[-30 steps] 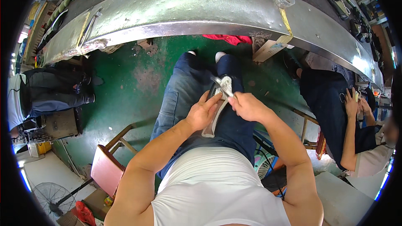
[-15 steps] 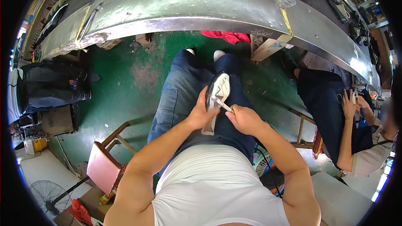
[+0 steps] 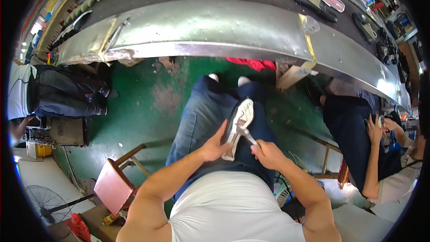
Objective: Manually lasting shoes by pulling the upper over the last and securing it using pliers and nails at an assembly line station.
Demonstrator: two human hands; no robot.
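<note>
A shoe (image 3: pixel 245 110) lies bottom up on my lap, its toe pointing away from me. White edges and a brownish middle strip show on its underside, with a dark rim at the left. My left hand (image 3: pixel 216 147) is closed around its left side near the heel, fingers stretched along the edge. In my right hand (image 3: pixel 269 153) is the handle of a small hammer (image 3: pixel 249 137). Its metal head is over the middle of the shoe's underside; whether it touches cannot be made out.
Ahead runs a metal-edged bench (image 3: pixel 188 27) with a dark belt carrying several shoes. A clear cup (image 3: pixel 310 24) sits on its edge. A co-worker (image 3: pixel 374 143) sits at right, another person (image 3: pixel 67 92) at left. Stools (image 3: pixel 114 186) and a fan (image 3: pixel 47 204) are nearby.
The view has tilted up, showing more of the bench. My left hand has drawn back from the shoe's middle to its side. The hammer has shifted on the underside, its handle now angled more steeply.
</note>
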